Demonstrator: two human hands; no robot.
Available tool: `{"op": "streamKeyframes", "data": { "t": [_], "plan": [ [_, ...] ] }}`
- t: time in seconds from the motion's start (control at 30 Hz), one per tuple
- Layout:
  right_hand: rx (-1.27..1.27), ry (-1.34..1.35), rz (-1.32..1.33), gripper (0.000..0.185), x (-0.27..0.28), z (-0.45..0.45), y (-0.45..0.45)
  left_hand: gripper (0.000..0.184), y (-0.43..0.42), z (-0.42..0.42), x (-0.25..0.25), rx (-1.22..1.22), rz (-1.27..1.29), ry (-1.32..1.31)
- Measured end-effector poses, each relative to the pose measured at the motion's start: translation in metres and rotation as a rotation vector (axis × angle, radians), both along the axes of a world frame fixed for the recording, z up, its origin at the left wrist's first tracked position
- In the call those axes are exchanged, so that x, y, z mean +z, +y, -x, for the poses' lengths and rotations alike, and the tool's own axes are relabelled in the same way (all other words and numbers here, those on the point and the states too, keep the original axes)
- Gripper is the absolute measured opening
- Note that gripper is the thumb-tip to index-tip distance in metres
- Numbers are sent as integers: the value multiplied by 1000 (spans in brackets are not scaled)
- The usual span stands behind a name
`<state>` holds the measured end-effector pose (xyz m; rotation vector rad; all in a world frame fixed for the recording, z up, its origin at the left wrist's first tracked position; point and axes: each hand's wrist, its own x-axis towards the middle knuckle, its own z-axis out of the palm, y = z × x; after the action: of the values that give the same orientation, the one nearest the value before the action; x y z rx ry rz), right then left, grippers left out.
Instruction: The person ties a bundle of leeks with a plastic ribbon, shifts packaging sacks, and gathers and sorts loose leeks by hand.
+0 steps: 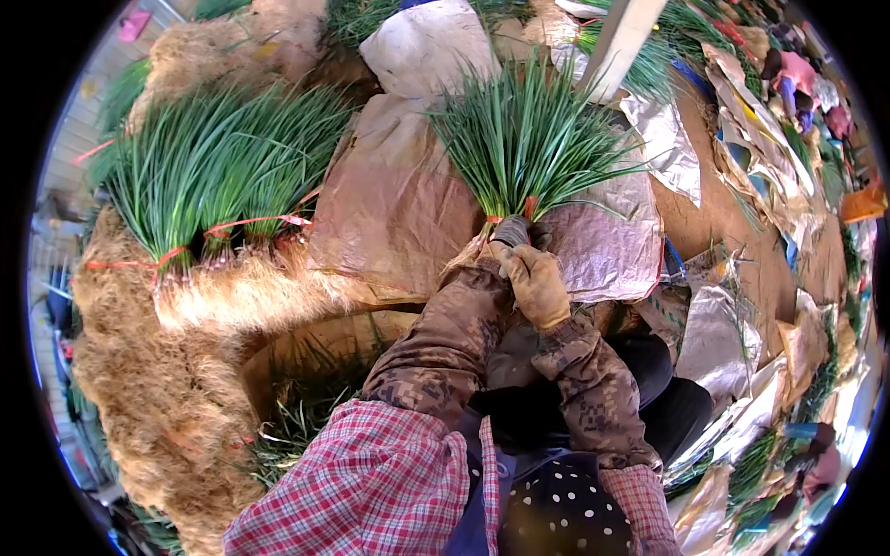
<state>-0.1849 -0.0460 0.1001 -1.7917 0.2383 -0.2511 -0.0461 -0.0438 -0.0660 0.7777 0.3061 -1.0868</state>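
Observation:
A bunch of green onions (524, 139) lies before me with its leaves fanned away and a red tie near its base. My left hand (510, 232), in a dark grey glove, is closed around the base of this bunch. Just below it, my right hand (540, 289), in a tan glove, has its fingers curled in against the left hand. Whatever the right fingers grip is hidden. Under the bunch lies a pinkish woven sack (394, 204), and the roots are mostly covered by my hands and sleeve.
Tied bunches of green onions (222, 167) stand at left, roots (260, 295) toward me. A heap of pale roots (158, 408) lies below them. A white post (623, 46) rises behind. Loose sacks (718, 338) lie at right, where other people (795, 79) work.

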Motion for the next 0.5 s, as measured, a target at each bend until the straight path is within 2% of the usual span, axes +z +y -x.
{"op": "streamKeyframes", "data": {
  "t": [0.03,0.13,0.17,0.2,0.27,0.33,0.37,0.4,0.43,0.5],
  "plan": [
    [-28,-35,31,29,1,0,1,7,5,2,7,-16,-2,1],
    [-31,-124,-158,23,-20,-11,-6,6,18,13,36,-77,-43,-58],
    [-106,38,-275,24,-15,-11,-14,6,23,18,51,-103,-76,-100],
    [-205,13,-377,23,-4,-10,-19,6,30,22,67,-131,-102,-133],
    [-393,-28,-588,20,11,-10,-26,6,51,33,113,-193,-276,-312],
    [-428,-128,-687,18,13,-7,-29,6,67,42,132,-223,-499,-576],
    [-431,-178,-741,16,12,-9,-30,13,70,41,112,-153,-609,-884],
    [-504,-95,-716,13,3,-11,-34,21,72,35,80,-56,-744,-1191],
    [-370,-145,-538,4,-11,-32,-39,29,76,12,53,32,-933,-1270],
    [-435,-164,-546,13,-10,-26,-29,64,48,32,80,-218,-1326,-1157]
  ]
}}
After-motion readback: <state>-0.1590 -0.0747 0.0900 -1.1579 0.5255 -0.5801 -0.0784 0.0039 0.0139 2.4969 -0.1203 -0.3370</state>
